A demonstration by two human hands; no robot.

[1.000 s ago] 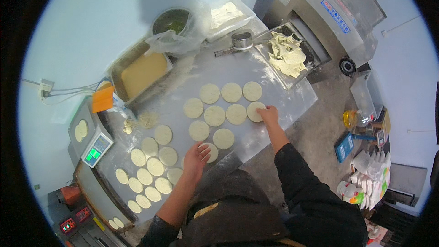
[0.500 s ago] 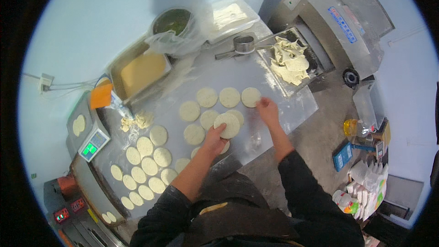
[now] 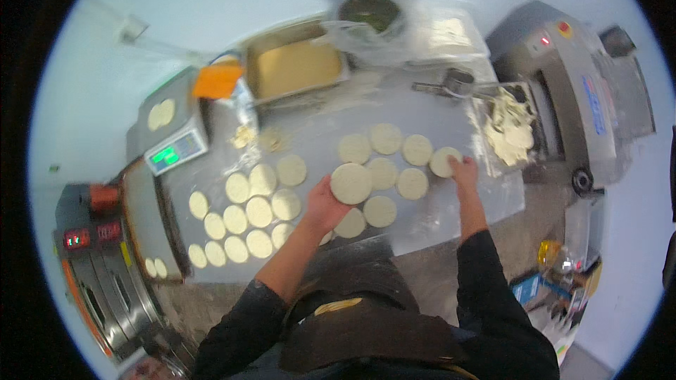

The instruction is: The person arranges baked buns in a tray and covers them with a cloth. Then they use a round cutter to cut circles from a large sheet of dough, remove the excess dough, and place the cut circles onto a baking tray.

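Observation:
My left hand [image 3: 326, 205] holds a flat, pale round of dough [image 3: 351, 183] from its left and lower side, raised over the table [image 3: 415, 229]. At the right end of the upper row, my right hand [image 3: 464, 171] has its fingers closed on the near right edge of another dough round [image 3: 442, 162]. Whether that one is lifted, I cannot tell. Several similar dough rounds [image 3: 412, 184] lie between and around my hands. More dough rounds [image 3: 259, 212] sit in rows to the left.
A digital scale [image 3: 176, 151] bears two dough pieces at the left. Behind stand a metal pan of tan powder [image 3: 299, 67] and a pot draped in plastic [image 3: 370, 13]. A measuring cup [image 3: 459, 83], a tray of dough scraps [image 3: 508, 127] and a grey machine [image 3: 563, 63] are rightward.
The view has turned, so the table sits further right in it. My left hand has shifted left over the dough rounds with its own. My right fingers have closed further over the end round.

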